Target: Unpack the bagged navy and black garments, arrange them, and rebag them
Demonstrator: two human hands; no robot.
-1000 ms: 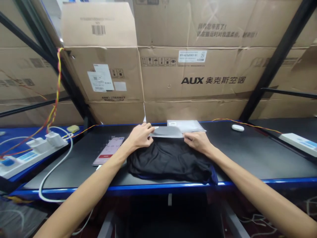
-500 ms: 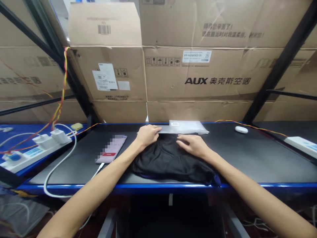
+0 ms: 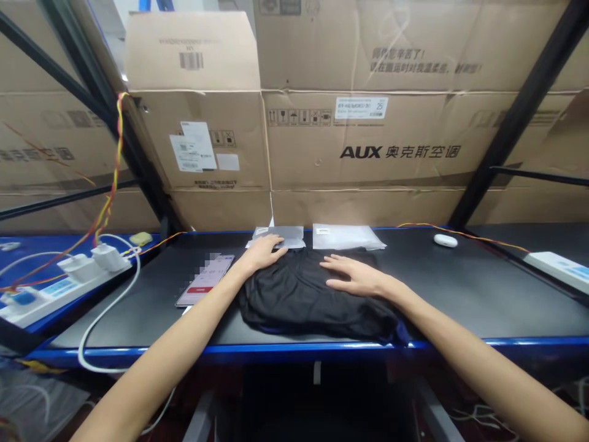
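A black piece of cloth (image 3: 294,304), softly wrinkled and with a dark blue patch at its right front corner, lies near the front edge of the table. Fingers outstretched, my left hand (image 3: 263,255) rests at its back left corner and reaches over the near edge of a translucent plastic packet (image 3: 291,236). My right hand (image 3: 356,275) lies flat on the cloth's right side, its thumb and fingers apart. Behind the cloth, a second translucent packet (image 3: 347,237) with a small label lies to the right of the first. Neither hand grips anything.
Left of my left forearm lies a phone (image 3: 205,283) with a white cable. Power strips stand at the far left (image 3: 50,296) and right (image 3: 559,270). A white earbud case (image 3: 445,240) sits at the back right. Cardboard (image 3: 405,178) walls off the table's back.
My left hand has moved a little left, and the left packet now lies further left, apart from the right one. The fingers of my right hand have spread flatter on the cloth.
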